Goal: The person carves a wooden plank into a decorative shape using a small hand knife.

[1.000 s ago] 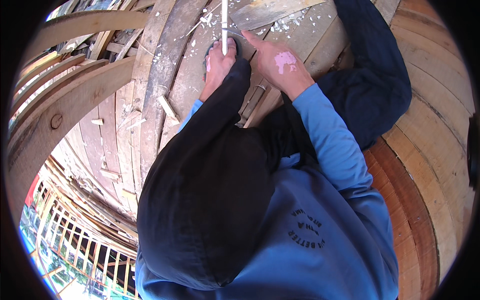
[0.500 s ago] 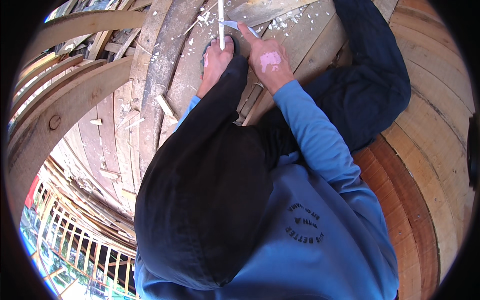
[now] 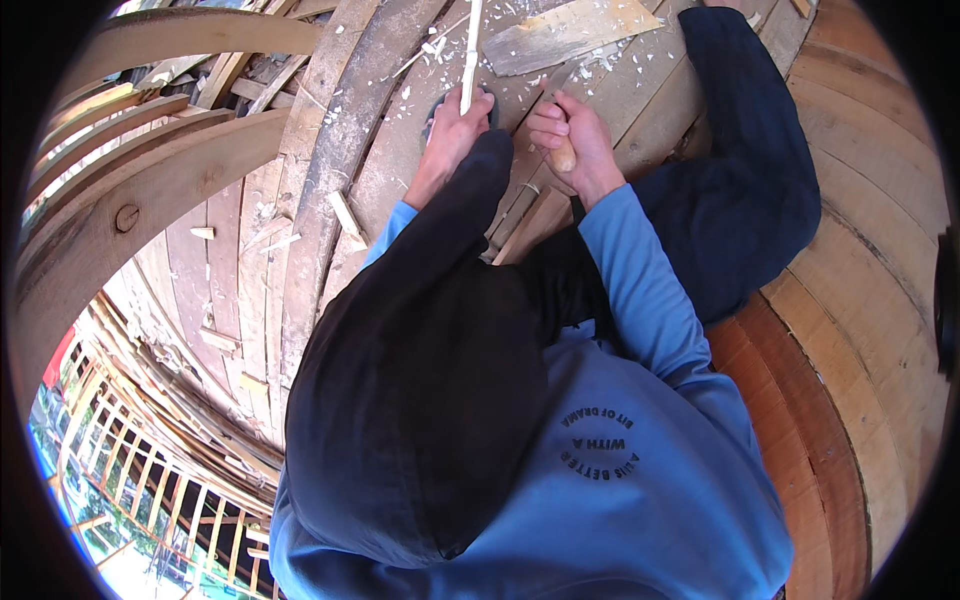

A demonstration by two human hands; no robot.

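In my left hand (image 3: 456, 130) is a thin pale wooden stick (image 3: 472, 52), held in closed fingers beside my knee. The stick points away from me, and its far end runs out of the picture. A little to the right, my right hand (image 3: 582, 142) is wrapped round the wooden handle of a knife (image 3: 564, 156). Its blade, pointing away and partly hidden by the fingers, is apart from the stick. Pale shavings lie scattered on the boards around both hands.
Beyond the hands a rough flat board (image 3: 570, 35) lies on the plank floor (image 3: 385, 165). A small wood offcut (image 3: 347, 220) is left of my leg. Curved timber ribs (image 3: 150, 200) rise at the left; a plank wall (image 3: 860, 250) curves up at the right.
My right hand has drawn the knife away from the stick, toward me and to the right, and has turned so the handle shows. My left hand still holds the stick, now slightly tilted.
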